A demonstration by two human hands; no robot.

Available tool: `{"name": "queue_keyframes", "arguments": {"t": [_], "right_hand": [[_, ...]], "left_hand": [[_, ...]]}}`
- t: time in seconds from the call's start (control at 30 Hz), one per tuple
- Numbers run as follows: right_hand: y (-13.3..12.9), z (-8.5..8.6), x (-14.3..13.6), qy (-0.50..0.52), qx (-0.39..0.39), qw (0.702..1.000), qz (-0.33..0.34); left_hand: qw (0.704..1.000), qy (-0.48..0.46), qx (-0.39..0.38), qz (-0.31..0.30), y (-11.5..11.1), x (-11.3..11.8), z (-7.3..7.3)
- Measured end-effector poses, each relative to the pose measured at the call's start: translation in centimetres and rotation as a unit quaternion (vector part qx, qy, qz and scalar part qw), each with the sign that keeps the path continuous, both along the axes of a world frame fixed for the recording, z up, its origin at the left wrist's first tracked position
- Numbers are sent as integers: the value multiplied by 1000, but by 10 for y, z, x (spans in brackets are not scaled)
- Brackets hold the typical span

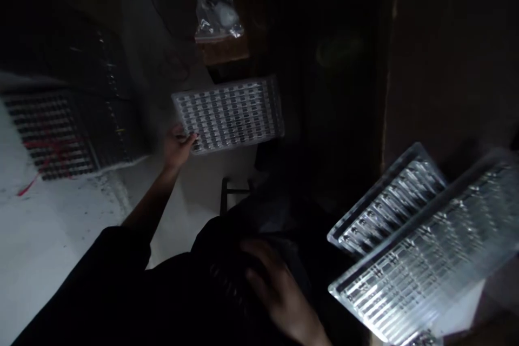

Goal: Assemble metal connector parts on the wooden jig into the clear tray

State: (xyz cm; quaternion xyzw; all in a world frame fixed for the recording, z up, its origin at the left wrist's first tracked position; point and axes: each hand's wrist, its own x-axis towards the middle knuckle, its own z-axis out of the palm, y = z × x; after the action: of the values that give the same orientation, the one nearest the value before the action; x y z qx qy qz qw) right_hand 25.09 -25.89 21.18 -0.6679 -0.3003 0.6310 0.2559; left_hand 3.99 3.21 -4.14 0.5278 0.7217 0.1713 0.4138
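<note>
My left hand (178, 146) is stretched out and pinches the near left corner of a clear plastic blister tray (231, 114). Rows of small dark cells or parts cover this tray, which is held above the floor. Close to my dark clothing, my right hand (286, 297) hangs over my lap with thumb and fingers apart. Nothing shows in it, though the picture is dim and slightly blurred. To its right lie two more clear plastic trays, a larger one (430, 248) partly over a smaller one (393, 200).
On the left, a stack of filled trays (52, 135) with red marks or string stands beside dark stacked material (107, 130). A clear plastic bag (217, 11) of small items sits on a brown box (225, 51). A dark metal stool frame (237, 192) stands on the pale floor (57, 248).
</note>
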Motion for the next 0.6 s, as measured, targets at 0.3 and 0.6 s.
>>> {"name": "queue_keyframes", "arguments": {"t": [0.3,0.6], "right_hand": [[179,-237,26,-243,79,929,-268],[188,-257,37,-260,120,902,-322]], "left_hand": [[995,-36,-93,6,16,4,17],[985,43,-141,-86,21,13,39]]}}
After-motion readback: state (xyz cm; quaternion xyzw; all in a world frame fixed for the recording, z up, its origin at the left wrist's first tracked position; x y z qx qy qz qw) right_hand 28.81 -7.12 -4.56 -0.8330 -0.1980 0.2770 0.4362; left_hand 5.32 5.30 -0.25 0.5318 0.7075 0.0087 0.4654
